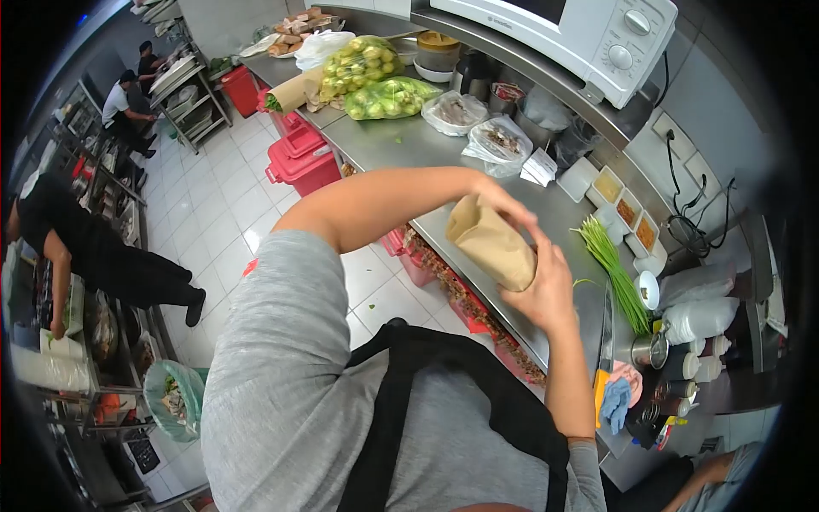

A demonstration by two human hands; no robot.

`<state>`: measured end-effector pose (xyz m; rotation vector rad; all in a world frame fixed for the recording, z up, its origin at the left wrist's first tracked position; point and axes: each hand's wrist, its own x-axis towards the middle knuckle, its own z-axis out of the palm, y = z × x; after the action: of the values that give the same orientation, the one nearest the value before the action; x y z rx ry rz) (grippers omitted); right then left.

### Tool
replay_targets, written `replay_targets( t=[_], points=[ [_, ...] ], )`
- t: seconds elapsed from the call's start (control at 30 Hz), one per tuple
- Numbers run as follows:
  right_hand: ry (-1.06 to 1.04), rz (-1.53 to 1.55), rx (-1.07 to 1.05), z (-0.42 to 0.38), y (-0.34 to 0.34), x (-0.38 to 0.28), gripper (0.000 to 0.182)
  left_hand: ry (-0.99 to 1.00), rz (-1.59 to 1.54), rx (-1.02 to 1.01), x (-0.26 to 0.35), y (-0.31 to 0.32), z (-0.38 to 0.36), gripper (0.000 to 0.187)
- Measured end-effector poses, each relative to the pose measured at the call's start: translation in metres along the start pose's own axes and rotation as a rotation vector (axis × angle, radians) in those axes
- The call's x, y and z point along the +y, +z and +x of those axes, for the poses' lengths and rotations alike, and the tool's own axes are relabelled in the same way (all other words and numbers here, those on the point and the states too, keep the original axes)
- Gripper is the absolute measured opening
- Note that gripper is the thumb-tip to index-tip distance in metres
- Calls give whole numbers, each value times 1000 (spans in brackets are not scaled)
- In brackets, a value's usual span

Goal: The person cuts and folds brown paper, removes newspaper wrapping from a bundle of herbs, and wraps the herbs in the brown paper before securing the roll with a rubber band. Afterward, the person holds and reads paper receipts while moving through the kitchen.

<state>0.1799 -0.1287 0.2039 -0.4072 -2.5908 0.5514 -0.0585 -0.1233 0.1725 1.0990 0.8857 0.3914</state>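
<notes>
Both hands hold a brown paper bag (492, 242) in the air above the edge of the steel surface (409, 141). The right hand (546, 294) wraps around the bag's lower end, fingers curled shut on it; the left hand (503, 203) comes over the top and pinches the folded mouth.

The bag hangs partly over the gap between the surface and the floor, so a slipping grip could drop it onto the tiles or into the red bins (304, 158) below. Thin paper could also tear or crush if the right hand squeezes hard, and a loose fold at the top could let the contents spill. A knife (606, 328) lies just beside the right forearm, next to the chives (616, 269); a careless sweep of the elbow could strike the blade or scatter the greens.

What the bag contains cannot be seen. The left fingertips are hidden behind the fold, so how firmly the mouth is closed is unclear. The fisheye lens bends the edges, and the bottles (695, 363) at the right are hard to make out. Another person's arm is cut off at the lower right corner.
</notes>
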Motion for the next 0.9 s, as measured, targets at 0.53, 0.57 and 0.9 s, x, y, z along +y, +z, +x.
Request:
replay_targets(
  t=[0.53, 0.57, 0.9],
  points=[
    [327, 1604, 367, 156, 118, -1, 35, 556, 862, 1501, -77, 43, -71, 106],
    [367, 1607, 399, 171, 126, -11, 39, 533, 769, 1506, -83, 30, -76, 105],
    [217, 907, 334, 278, 216, -61, 70, 774, 168, 1458, -117, -121, -214, 95]
  ],
)
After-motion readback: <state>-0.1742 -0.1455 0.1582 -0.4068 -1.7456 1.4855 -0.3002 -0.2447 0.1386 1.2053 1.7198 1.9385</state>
